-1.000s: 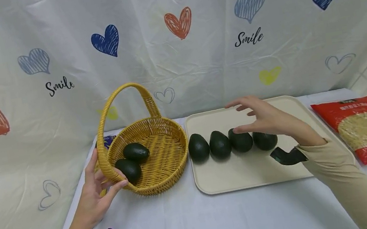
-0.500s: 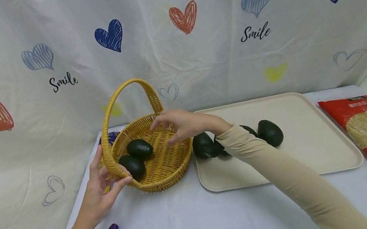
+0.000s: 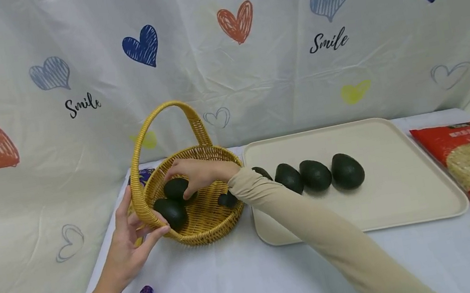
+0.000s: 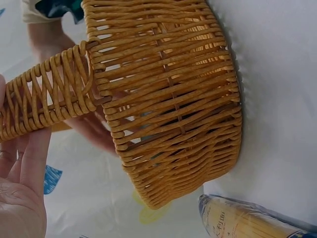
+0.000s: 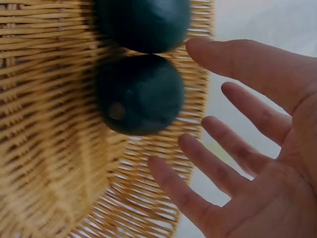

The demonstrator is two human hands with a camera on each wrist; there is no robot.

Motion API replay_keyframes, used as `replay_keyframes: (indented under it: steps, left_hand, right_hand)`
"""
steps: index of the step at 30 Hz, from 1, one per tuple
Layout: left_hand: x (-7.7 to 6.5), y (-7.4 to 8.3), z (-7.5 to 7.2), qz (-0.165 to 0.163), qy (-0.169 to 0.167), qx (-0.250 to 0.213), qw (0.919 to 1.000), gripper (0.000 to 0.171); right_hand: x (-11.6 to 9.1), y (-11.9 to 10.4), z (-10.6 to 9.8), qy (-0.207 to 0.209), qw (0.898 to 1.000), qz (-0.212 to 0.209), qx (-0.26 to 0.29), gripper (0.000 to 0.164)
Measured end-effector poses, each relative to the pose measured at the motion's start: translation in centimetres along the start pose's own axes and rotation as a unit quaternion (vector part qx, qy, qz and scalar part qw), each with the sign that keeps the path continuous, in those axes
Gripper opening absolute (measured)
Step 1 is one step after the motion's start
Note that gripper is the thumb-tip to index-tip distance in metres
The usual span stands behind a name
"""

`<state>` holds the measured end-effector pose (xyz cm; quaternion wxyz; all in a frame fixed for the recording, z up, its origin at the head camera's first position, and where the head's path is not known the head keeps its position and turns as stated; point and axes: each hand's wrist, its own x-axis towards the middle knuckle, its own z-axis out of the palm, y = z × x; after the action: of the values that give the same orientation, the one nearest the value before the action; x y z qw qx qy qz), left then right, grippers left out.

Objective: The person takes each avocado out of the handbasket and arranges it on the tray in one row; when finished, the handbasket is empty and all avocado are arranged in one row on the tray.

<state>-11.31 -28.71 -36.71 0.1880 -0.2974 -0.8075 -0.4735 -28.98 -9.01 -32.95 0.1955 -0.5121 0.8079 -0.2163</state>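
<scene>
Your left hand [image 3: 123,246] clamps the basket [image 3: 205,238] handle [image 3: 136,186] | your right hand [image 3: 198,172], fingers apart, is at two avocados [image 3: 171,213] inside | right: tray [image 3: 406,197], four avocados [image 3: 316,175]

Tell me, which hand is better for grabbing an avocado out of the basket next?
Probably the right hand: it's open, holds nothing and reaches over the basket, close to the avocados inside. The left hand is busy gripping the basket's handle.
</scene>
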Motion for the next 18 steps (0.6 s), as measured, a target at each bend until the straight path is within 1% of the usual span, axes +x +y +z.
replay_keyframes:
  steps: [3, 7, 11, 15, 18]
  left_hand:
    - [-0.2, 0.0, 0.0, -0.004, 0.004, 0.009, 0.9999, 0.118]
    - [0.0, 0.1, 0.1, -0.005, 0.007, 0.012, 0.9999, 0.126]
    - [0.1, 0.2, 0.1, -0.004, 0.008, 0.006, 0.9999, 0.126]
    - [0.1, 0.2, 0.2, -0.004, 0.007, 0.003, 1.0, 0.121]
    - [0.0, 0.1, 0.2, -0.002, 0.005, 0.0, 1.0, 0.118]
  right_hand:
    - [0.9, 0.1, 0.9, -0.025, 1.0, 0.017, -0.007, 0.06]
    - [1.4, 0.3, 1.6, -0.034, 0.999, 0.023, -0.011, 0.063]
    - [1.6, 0.7, 2.0, -0.019, 0.999, 0.032, -0.01, 0.061]
    - [1.7, 1.0, 2.3, 0.004, 0.999, 0.041, -0.001, 0.054]
    - [1.6, 1.0, 2.3, 0.008, 0.999, 0.043, -0.006, 0.049]
